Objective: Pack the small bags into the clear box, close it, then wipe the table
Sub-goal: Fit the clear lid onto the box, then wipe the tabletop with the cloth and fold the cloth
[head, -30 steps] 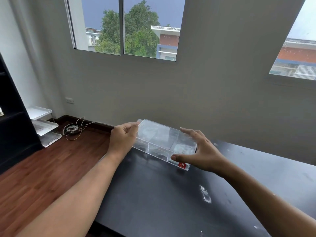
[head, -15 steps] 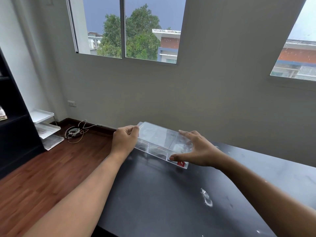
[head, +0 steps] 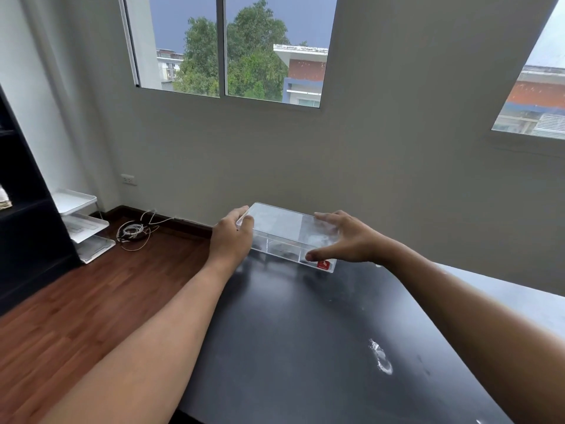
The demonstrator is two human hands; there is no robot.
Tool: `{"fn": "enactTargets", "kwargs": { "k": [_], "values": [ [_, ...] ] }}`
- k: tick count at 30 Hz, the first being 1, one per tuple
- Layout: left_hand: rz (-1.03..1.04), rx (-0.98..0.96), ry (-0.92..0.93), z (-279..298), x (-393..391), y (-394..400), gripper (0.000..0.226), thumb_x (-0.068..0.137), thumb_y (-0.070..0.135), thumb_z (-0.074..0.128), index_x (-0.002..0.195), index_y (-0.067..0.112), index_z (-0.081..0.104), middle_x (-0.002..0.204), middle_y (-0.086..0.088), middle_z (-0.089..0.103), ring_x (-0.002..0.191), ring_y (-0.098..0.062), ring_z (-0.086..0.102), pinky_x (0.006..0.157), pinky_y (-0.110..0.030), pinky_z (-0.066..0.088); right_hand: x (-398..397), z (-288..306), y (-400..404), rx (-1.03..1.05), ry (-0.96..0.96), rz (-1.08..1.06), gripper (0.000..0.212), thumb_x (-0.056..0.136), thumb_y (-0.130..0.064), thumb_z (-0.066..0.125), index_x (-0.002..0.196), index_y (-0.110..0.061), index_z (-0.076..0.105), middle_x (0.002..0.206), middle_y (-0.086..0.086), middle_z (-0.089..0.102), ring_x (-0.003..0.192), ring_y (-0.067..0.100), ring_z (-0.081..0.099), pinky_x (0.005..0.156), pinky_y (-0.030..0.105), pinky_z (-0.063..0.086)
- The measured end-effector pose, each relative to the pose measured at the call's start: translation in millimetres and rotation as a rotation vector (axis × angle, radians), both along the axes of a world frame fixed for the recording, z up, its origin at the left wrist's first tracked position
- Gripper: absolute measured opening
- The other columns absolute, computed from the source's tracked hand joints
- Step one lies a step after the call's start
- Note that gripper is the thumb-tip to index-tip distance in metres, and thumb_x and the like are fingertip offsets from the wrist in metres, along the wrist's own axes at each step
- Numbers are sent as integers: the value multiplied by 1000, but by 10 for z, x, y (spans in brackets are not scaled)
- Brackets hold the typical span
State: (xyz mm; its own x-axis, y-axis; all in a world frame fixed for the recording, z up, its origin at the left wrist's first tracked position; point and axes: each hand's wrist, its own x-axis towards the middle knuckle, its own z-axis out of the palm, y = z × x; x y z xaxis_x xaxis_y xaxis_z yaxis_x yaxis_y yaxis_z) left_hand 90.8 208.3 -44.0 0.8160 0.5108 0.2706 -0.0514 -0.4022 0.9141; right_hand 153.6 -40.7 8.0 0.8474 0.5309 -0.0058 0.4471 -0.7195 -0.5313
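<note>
Clear box point(head: 284, 234) farther back than before; both hands' grip on its ends.

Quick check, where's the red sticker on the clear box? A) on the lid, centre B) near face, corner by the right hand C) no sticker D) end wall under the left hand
B: the red sticker sits on the near face of the clear box, at the corner just below the right hand.
</note>
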Motion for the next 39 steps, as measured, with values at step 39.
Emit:
{"fn": "enactTargets", "kwargs": {
  "k": [39],
  "values": [
    [-927,764,-120,410,-1106,-4145,38,92,50,58,118,25,70,128,-1,65,121,-22,58,108,-41,41,-2113,79,-4139,-189,-51,-729,36,102,-33,58,138,-36,60,150,-4,50,145,21,40,122,46,29]
  ]
}}
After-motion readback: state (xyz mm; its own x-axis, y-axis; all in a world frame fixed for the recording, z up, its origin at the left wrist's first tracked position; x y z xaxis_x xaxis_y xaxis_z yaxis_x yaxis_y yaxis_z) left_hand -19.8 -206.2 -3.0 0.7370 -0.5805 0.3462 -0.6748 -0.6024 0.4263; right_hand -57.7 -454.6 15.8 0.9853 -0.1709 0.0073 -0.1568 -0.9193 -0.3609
